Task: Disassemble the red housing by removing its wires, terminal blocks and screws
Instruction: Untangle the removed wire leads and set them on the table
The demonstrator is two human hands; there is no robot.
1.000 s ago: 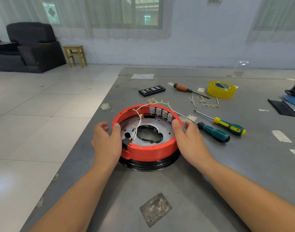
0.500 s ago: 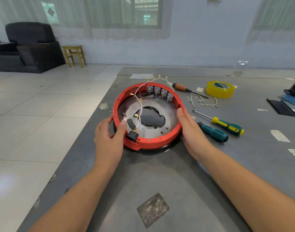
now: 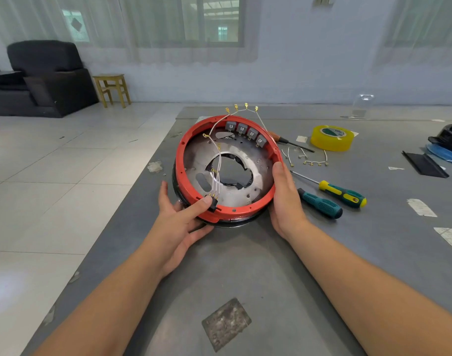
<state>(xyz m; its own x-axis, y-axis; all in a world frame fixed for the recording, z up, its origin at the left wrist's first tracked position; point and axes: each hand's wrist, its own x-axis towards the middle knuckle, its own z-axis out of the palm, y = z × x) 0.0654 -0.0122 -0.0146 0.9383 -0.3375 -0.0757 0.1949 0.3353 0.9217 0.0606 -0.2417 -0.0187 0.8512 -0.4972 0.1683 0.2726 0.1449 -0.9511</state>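
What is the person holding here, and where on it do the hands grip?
Both hands hold the red housing tilted up by its rim: left hand at the near-left edge, thumb by the black plug; right hand on the right edge.

Red housing [image 3: 191,181] matt plastic; inner plate [image 3: 255,160] dull brushed metal.

Your housing [image 3: 235,214] is bright red, ringing a dull silver plate [image 3: 258,160] with a black rim beneath. Four grey terminal blocks [image 3: 246,132] sit along its far wall, and the thin white wires [image 3: 218,160] you see end in gold tips and run to a black connector [image 3: 212,202]. On the grey surface [image 3: 271,278] lie your yellow tape roll [image 3: 331,138] with its green-and-white core, one teal-and-black screwdriver [image 3: 321,204], one yellow-and-teal screwdriver [image 3: 343,194], and an orange-handled screwdriver [image 3: 277,137].
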